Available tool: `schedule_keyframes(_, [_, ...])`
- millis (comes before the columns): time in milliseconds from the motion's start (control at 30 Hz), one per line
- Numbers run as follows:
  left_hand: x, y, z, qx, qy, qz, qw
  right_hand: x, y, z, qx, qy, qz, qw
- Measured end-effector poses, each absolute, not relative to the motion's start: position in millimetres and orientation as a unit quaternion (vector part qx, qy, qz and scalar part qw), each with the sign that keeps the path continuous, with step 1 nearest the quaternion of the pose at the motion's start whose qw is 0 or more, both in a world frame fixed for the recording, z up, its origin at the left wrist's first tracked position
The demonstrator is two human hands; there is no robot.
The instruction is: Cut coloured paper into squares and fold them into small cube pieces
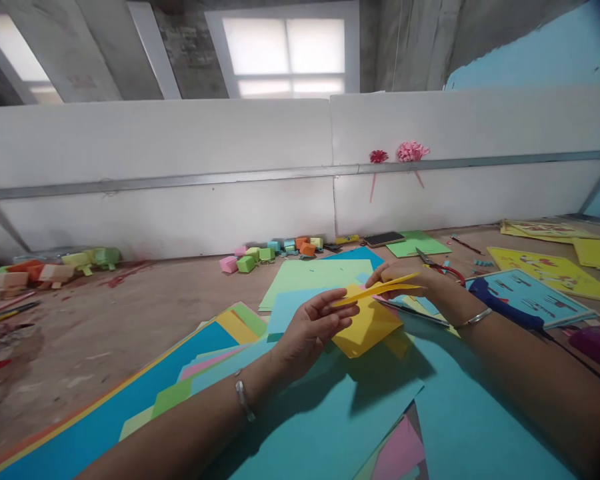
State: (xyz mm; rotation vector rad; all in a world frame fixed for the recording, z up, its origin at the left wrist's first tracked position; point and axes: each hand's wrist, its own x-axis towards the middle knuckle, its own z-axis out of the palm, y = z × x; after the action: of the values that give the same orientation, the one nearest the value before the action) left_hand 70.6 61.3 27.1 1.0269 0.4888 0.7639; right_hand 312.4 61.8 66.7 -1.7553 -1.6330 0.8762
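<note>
Between my two hands is a folded piece of yellow paper [375, 289], seen nearly edge-on, its layers parting toward the right. My left hand [320, 323] pinches its left end between thumb and fingers. At its right end my right hand [405, 277] grips it, with some fingers hidden behind the paper. Below lies a flat yellow sheet [367, 330] on top of light blue sheets [325, 407]. Partly under my right forearm are a pair of red-handled scissors [443, 267] and a blue-handled tool [505, 307].
Coloured sheets [105, 407] fan out at the left. Small paper cubes [247, 263] sit along the white back wall [155, 147]. A phone [384, 239] and green paper [417, 244] lie at the back. Decorated yellow cards [555, 273] are on the right, and pencils [10, 312] on the left.
</note>
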Motion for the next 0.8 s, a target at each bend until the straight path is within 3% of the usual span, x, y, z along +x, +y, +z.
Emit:
schedule_keyframes(133, [72.7,63.9,23.9,0.516,0.307,0.439,0.668,309.5,58.7,63.2,-0.613,-0.586,0.435,0.302])
schedule_keyframes(233, [72.0,66.2,21.1,0.587,0.283,0.481,0.587,306.2,56.6,60.1,-0.587,-0.572,0.478,0.316])
schedule_keyframes(500, [66.4,77.3,5.1,0.753,0.256,0.476,0.377,294.4,63.8,48.1,-0.581,-0.535,0.484,0.378])
schedule_keyframes(600, [66.6,83.4,3.9,0.737,0.273,0.475,0.397,295.5,68.1,44.5,-0.594,-0.523,0.464,0.398])
schedule_keyframes(800, [70.3,83.2,12.3,0.566,0.304,0.522,0.561,304.0,68.0,44.4,-0.598,-0.566,0.437,0.362])
